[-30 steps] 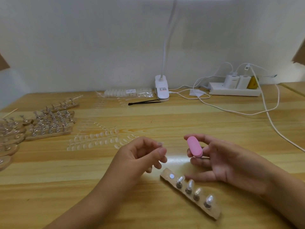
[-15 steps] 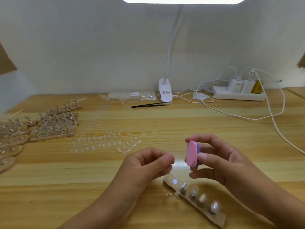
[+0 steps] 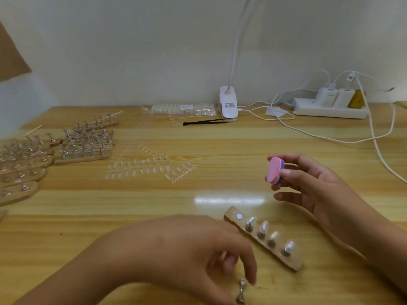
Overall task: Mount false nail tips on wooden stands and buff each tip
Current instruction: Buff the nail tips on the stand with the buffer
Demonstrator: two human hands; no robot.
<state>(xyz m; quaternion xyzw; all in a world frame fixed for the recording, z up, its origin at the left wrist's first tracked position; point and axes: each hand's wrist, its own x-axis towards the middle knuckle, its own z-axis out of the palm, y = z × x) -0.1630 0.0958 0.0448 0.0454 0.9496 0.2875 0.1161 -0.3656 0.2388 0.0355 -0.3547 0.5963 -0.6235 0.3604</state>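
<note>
Buffer (image 3: pixel 273 171) pinched by right hand (image 3: pixel 315 188); wooden stand (image 3: pixel 294 264) lies below, apart.

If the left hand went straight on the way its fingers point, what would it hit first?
The left hand would probably meet the small metal peg lying just beyond its fingertips.

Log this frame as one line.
left hand: over loose metal peg, grip unclear | right hand: holds pink buffer | stand: four pegs seated, one slot bare
</note>
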